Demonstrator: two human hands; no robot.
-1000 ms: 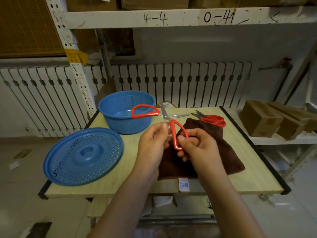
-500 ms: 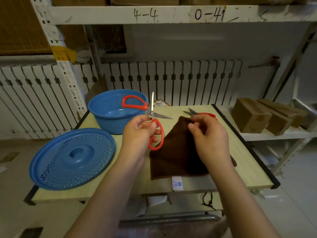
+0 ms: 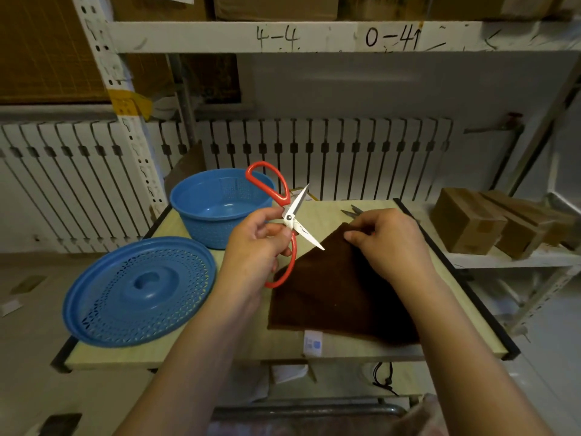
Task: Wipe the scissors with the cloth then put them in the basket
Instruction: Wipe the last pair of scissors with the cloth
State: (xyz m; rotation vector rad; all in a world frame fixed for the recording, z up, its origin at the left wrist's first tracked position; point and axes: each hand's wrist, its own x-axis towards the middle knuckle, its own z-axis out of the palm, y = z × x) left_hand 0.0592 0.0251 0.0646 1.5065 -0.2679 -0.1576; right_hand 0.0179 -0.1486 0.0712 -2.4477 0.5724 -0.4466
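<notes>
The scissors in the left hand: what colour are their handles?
Red-orange handles on the scissors; the head view shows it.

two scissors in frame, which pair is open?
The red-handled scissors gripped by the left hand, blades spread. The other scissors lie behind the right hand, tips together.

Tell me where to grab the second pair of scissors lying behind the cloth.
Probably by the handles: only the blade tips of the second scissors show, pointing left. The rest is hidden behind the right hand and cloth, so come from the right once those clear.
</notes>
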